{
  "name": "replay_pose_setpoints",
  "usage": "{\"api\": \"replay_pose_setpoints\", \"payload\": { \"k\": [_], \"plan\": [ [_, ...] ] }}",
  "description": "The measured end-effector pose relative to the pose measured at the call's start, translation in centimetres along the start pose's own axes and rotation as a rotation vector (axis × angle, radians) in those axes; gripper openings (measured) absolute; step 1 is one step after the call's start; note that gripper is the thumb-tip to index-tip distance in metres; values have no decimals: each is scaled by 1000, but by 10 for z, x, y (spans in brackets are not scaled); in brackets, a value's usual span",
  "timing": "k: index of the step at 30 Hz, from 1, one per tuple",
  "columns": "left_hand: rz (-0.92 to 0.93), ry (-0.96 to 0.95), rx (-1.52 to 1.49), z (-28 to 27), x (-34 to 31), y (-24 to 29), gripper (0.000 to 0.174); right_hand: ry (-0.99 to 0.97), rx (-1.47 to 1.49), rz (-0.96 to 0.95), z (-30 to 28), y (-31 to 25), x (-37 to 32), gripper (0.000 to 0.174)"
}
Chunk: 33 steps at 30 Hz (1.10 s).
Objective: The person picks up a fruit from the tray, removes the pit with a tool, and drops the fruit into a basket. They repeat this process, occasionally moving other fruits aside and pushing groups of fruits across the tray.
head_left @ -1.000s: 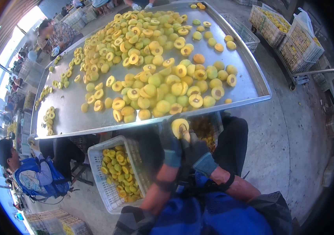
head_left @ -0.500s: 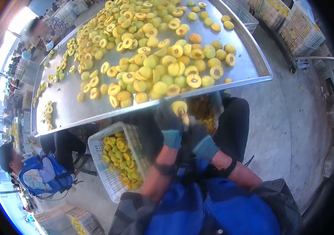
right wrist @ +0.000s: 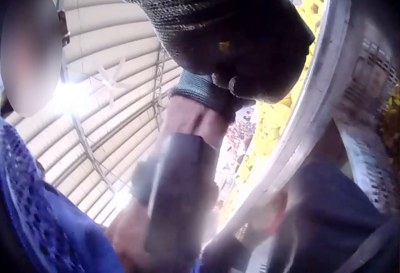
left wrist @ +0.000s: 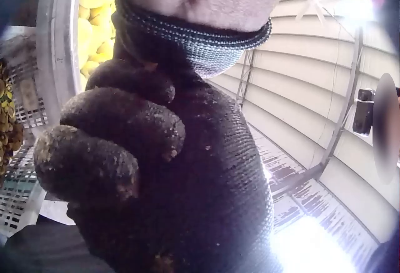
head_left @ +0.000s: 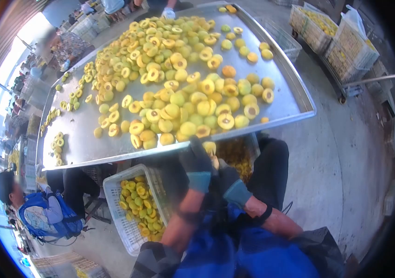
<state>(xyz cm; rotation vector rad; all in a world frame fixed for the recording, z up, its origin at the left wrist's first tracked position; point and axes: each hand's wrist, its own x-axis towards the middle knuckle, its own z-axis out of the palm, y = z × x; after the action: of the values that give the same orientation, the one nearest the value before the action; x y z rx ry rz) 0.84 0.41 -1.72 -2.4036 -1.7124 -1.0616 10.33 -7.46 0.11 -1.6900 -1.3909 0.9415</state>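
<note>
My left hand [head_left: 196,160], in a dark glove with a teal cuff, grips a yellow peach half [head_left: 209,148] just below the near rim of a metal table [head_left: 281,115]. Its curled fingers [left wrist: 94,166] fill the left wrist view, where the fruit is hidden. Close beside it, my right hand [head_left: 230,178], gloved alike, curls around a small tan tool [head_left: 215,162] that meets the fruit; I cannot tell its exact kind. In the right wrist view the back of the right glove [right wrist: 231,35] hides what it holds. Many peach halves [head_left: 172,111] lie heaped on the table.
A white crate [head_left: 111,194] of peach halves stands left of my legs. Another crate with fruit pieces [head_left: 241,162] sits below the table edge between my knees. A seated person [head_left: 44,208] works at the left. Stacked crates [head_left: 350,58] stand on a cart at right.
The cut face of the peach half showed plainly a second ago; now the fruit is turned and partly covered by the left hand. The head view has dipped and come back up.
</note>
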Motion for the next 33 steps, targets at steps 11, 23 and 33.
{"api": "replay_pose_setpoints", "payload": {
  "k": [11,23,33],
  "plan": [
    [-39,-76,-167,9,-9,-9,64,27,111,4,12,12,3,31],
    [164,47,-420,7,-15,-11,36,51,284,-4,23,39,-7,38],
    [96,-94,-180,21,-21,-7,43,22,52,-428,0,2,3,30]
  ]
}}
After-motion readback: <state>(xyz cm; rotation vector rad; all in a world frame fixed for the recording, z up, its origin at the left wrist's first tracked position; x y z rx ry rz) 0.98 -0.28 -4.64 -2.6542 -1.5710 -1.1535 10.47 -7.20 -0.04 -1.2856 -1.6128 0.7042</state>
